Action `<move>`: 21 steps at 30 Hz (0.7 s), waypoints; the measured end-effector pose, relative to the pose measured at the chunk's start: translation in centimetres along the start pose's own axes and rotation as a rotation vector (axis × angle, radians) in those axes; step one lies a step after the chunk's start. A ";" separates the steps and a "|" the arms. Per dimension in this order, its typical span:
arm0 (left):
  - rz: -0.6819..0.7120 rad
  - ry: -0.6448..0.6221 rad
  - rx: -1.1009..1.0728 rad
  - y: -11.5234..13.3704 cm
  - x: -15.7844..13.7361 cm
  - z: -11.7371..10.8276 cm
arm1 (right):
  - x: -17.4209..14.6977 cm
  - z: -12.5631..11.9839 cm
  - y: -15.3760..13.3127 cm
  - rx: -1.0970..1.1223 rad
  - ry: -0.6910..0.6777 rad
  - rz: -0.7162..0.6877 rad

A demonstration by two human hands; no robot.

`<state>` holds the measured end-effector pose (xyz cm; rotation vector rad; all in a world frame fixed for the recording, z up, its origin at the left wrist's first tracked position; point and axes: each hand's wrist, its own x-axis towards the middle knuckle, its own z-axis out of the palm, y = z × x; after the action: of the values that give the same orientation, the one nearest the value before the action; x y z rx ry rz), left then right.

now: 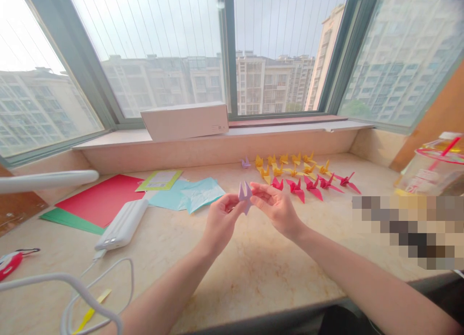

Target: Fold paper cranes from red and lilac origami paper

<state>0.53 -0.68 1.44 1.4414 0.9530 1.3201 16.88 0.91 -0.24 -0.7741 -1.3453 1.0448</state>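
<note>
A light purple origami piece (245, 194) with two narrow points standing up is held over the middle of the counter. My left hand (225, 218) pinches its left side between thumb and fingers. On the opposite side, my right hand (276, 207) grips the paper's edge, its fingers closed. Beyond my hands sits a finished light purple paper crane (246, 163). Next to it stand rows of yellow paper cranes (277, 169), with a row of red paper cranes (312, 186) in front of them.
Left are red paper (105, 197), green paper (70, 222), light blue sheets (203, 195), a yellow-green packet (159, 179) and a white power bank (123, 224) with a cable (132, 282). A white box (184, 121) rests on the sill; a plastic cup (431, 173) stands right.
</note>
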 end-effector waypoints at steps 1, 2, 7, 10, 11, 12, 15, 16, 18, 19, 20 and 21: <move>-0.003 0.006 0.014 0.0 0.0 0.0 | 0.0 -0.1 -0.1 -0.027 -0.018 0.003; -0.005 0.008 0.024 0.0 0.0 0.0 | 0.1 -0.1 -0.1 -0.050 -0.039 0.008; 0.005 -0.025 0.073 0.2 -0.1 0.1 | 0.4 -0.2 0.0 -0.085 -0.069 0.029; 0.040 -0.026 0.111 0.2 -0.3 0.3 | 0.3 -0.1 -0.1 -0.108 -0.037 -0.017; 0.054 -0.016 0.128 0.2 -0.4 0.3 | 0.2 -0.1 -0.1 -0.135 -0.021 -0.049; 0.069 -0.003 0.152 0.1 -0.4 0.4 | 0.1 -0.1 -0.2 -0.172 -0.004 -0.089; 0.135 0.018 0.276 -0.1 -0.5 0.3 | -0.2 0.0 -0.6 -0.305 -0.002 -0.210; 0.167 0.014 0.338 -0.2 -0.5 0.2 | -0.3 0.0 -0.7 -0.339 -0.013 -0.235; 0.248 -0.004 0.480 -0.4 -0.5 0.1 | -0.4 0.0 -0.9 -0.375 -0.025 -0.244; 0.295 -0.014 0.550 -0.5 -0.5 0.0 | -0.3 0.0 -1.0 -0.383 -0.023 -0.230; 0.339 -0.020 0.613 -0.5 -0.5 -0.1 | -0.3 0.0 -1.0 -0.384 -0.017 -0.204; 0.376 -0.026 0.662 -0.6 -0.5 -0.1 | -0.2 -0.1 -1.0 -0.381 -0.014 -0.171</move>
<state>0.38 -1.01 0.73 2.2232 1.2080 1.2984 17.12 0.33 0.55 -0.9125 -1.6170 0.6674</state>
